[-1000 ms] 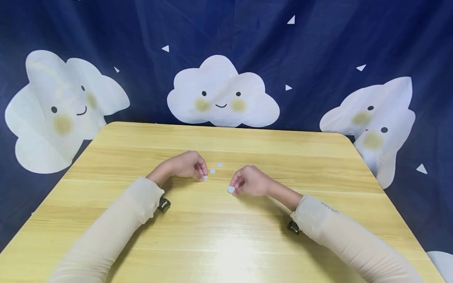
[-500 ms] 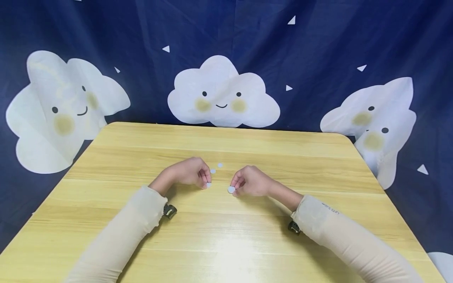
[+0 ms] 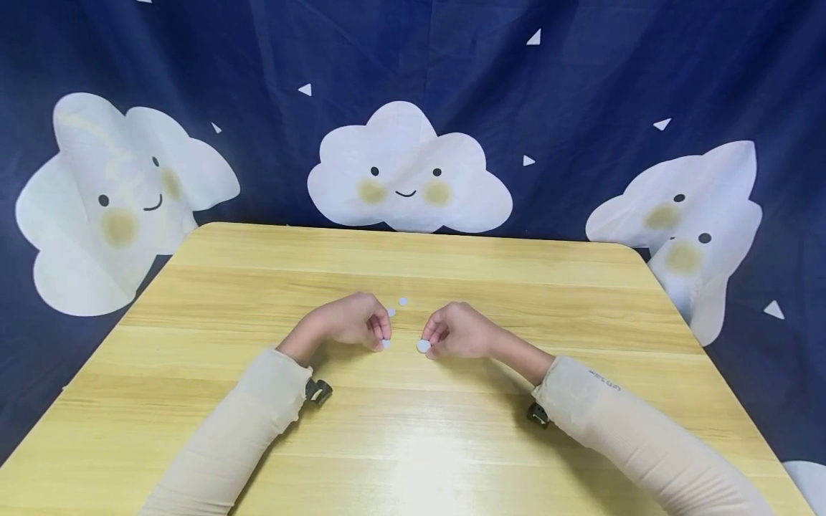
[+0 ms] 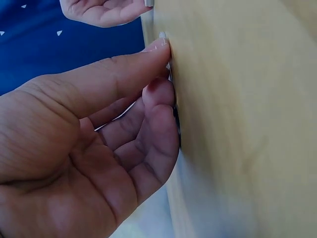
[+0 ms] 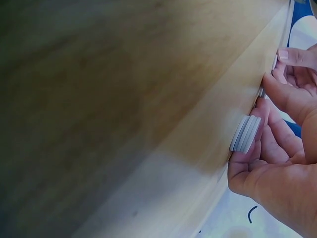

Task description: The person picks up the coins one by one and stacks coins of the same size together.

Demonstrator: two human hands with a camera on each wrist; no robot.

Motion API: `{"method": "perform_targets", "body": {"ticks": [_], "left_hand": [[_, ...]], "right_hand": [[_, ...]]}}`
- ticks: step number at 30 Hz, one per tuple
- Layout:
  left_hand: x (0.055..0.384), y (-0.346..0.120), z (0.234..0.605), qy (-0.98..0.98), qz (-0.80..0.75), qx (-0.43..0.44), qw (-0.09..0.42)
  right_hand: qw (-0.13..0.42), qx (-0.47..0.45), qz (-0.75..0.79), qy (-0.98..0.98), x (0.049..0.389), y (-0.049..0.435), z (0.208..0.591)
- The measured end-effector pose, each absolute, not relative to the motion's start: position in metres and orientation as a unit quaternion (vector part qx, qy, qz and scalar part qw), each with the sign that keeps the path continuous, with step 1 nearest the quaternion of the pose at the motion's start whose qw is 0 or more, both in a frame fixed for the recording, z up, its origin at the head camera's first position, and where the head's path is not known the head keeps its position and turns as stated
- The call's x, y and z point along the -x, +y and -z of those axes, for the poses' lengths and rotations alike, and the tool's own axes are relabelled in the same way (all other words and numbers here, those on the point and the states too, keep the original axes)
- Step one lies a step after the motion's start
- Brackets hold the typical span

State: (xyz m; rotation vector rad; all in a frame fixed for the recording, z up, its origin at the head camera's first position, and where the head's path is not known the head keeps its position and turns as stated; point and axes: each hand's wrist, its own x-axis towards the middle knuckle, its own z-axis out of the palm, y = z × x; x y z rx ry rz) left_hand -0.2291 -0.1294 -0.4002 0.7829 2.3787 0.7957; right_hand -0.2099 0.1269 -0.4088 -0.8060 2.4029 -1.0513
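In the head view my left hand (image 3: 358, 319) is low over the table, with a small white disc (image 3: 386, 344) between its thumb and fingertips. Across a narrow gap, my right hand (image 3: 461, 330) grips a short stack of white discs (image 5: 246, 134) by its edge. The right wrist view shows several thin discs layered in that stack, close against the tabletop. Two loose discs lie farther back: the nearer one (image 3: 391, 312) is right beside the left fingers, the other disc (image 3: 403, 302) slightly beyond it. In the left wrist view the curled left fingers hide most of their disc.
The wood-patterned table (image 3: 413, 416) has rounded far corners. Behind it hangs a dark blue curtain (image 3: 464, 57) printed with smiling clouds. A black strap device (image 3: 318, 391) sits at the left wrist, and another such device (image 3: 538, 414) at the right.
My left hand has drawn its disc toward me and rightward, away from the two loose discs and closer to the right hand's stack. The right hand has stayed in place.
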Motion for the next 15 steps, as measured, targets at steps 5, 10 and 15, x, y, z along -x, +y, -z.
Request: {"method": "perform_targets", "body": {"ticks": [5, 10, 15], "left_hand": [[0.2278, -0.1288, 0.4002, 0.875, -0.291, -0.291, 0.254], [0.2273, -0.128, 0.3995, 0.873, -0.294, -0.293, 0.257], [0.2281, -0.1281, 0.4, 0.874, -0.29, -0.294, 0.256]], "right_hand": [[0.2, 0.288, 0.377, 0.857, 0.2099, 0.1269, 0.4088], [0.198, 0.29, 0.374, 0.859, 0.2106, 0.1272, 0.4096], [0.205, 0.293, 0.375, 0.855, 0.2113, 0.1286, 0.4088]]}}
